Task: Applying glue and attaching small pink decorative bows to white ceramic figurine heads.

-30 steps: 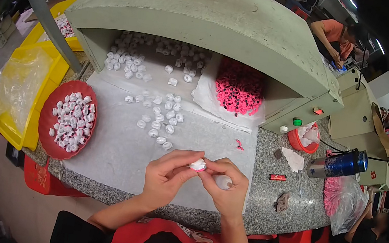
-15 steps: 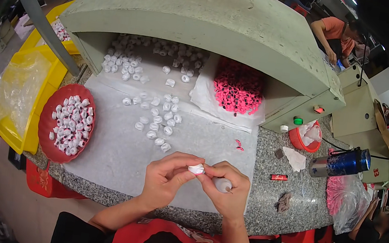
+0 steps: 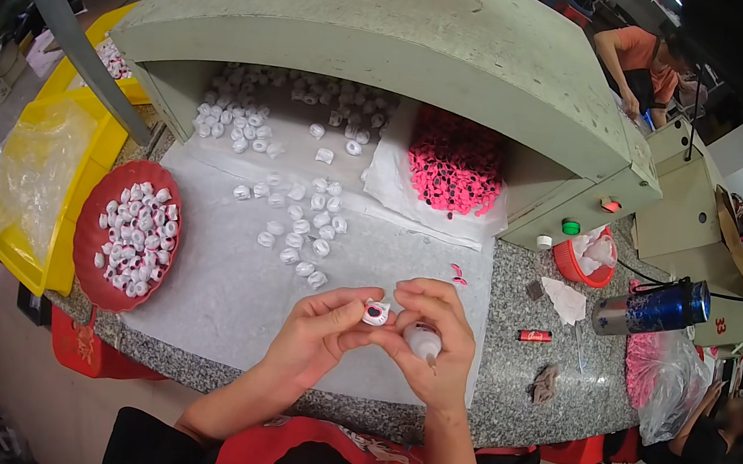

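Note:
Between the fingertips of my left hand [image 3: 306, 337] is a small white rounded piece [image 3: 376, 313] with a pink and black spot facing up. My right hand [image 3: 445, 368] is closed around a small whitish squeeze bottle [image 3: 422, 341], and its fingers come close to the piece. Ahead on the white sheet lie several plain white rounded pieces [image 3: 298, 240]. A couple of loose pink bits [image 3: 458, 274] lie beyond my right hand. To the left, a red scalloped bowl [image 3: 86, 264] holds many white pieces with pink marks.
A pale green metal hood [image 3: 371, 40] arches over the back, sheltering more white pieces and a pile of pink and black bits [image 3: 454, 172]. Yellow trays [image 3: 59, 267] stand left. At right are a red basket [image 3: 568, 266], a blue flask [image 3: 653, 311] and a red tube [image 3: 535, 336].
The white piece has turned, so its pink and black spot now shows. My right fingers have lifted off its top, and the bottle has tilted slightly within my right hand.

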The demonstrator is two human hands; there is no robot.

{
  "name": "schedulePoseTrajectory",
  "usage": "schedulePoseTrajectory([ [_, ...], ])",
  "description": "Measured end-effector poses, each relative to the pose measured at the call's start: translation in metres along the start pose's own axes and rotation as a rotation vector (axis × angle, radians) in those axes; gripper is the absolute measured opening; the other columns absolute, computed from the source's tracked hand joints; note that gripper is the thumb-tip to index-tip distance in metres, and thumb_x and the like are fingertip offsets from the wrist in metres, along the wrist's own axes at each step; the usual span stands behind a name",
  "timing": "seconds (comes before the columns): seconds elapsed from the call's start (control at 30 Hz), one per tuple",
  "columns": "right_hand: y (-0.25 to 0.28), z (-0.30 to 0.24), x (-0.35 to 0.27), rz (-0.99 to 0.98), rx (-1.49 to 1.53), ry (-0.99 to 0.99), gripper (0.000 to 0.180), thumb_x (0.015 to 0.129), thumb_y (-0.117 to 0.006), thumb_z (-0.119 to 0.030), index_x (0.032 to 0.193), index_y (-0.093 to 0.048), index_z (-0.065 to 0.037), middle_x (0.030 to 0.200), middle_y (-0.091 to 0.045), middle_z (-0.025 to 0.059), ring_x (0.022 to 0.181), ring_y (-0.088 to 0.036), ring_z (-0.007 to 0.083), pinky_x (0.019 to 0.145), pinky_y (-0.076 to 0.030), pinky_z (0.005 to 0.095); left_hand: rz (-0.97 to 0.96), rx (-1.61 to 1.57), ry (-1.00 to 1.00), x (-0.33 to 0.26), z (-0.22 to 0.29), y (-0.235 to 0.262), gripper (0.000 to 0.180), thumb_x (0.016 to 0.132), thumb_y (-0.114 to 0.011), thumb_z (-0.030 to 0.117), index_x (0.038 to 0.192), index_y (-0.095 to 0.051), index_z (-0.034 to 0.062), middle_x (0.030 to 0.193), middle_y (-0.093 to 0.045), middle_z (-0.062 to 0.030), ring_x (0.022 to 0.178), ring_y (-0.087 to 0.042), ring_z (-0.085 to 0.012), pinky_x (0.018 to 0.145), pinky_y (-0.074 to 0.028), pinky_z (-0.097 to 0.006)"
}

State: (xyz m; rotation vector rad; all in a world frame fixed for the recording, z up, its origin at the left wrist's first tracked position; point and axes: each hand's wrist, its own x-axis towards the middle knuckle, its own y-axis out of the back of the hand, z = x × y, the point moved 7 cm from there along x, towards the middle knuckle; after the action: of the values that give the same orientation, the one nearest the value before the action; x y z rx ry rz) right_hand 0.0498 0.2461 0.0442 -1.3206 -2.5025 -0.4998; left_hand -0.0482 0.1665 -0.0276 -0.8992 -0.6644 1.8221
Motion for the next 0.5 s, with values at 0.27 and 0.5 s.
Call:
schedulePoseTrajectory([
  [0.27, 0.0, 0.016, -0.007, -0.14, 0.237, -0.145, 0.023, 0.066, -0.071, 0.005, 0.087, -0.063, 0.0, 0.087, -0.058, 0.0076, 0.068, -0.057, 0.0107, 0.057, -0.047, 0.0222, -0.09, 0.3, -0.221, -0.012, 0.017, -0.017, 0.021, 0.082, -0.058, 0.004, 0.101, -0.053, -0.0027, 0.09, -0.063, -0.0149, 0.076, -0.063, -0.0192, 0.063, -0.052, -0.025],
  [0.5, -0.006, 0.021, -0.011, -0.197, 0.467, -0.194, 0.017, 0.069, -0.067, 0.007, 0.084, -0.061, 0.003, 0.087, -0.058, 0.0121, 0.071, -0.061, 0.0161, 0.059, -0.051, 0.0243, -0.107, 0.447, -0.318, -0.019, 0.017, -0.017, 0.024, 0.079, -0.059, -0.004, 0.102, -0.052, -0.0031, 0.087, -0.063, -0.0159, 0.075, -0.064, -0.0196, 0.062, -0.051, -0.024],
])
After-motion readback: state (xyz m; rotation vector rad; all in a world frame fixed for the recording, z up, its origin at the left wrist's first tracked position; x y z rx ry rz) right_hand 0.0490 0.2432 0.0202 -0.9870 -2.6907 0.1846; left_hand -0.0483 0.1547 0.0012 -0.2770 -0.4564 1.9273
